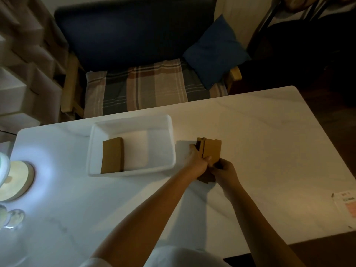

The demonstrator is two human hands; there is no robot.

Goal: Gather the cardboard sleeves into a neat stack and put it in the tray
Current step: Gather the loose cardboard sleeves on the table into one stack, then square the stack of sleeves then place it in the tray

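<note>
Cardboard sleeves (211,150), brown and uneven at their far edges, stand bunched on the white tabletop (260,132) just right of the white tray (171,132). The left hand (197,159) clasps the bundle's left side while the right hand (225,170) pinches its near end; another brown piece lies beneath the wrists (hard to make out in the dim light). One stack of sleeves (112,155) already lies at the tray's left. Squaring the bundle probably wants both palms pressing opposite sides, edges tapped down flush. The tray's right half is bare, and the path leftward over its rim looks unobstructed.
</note>
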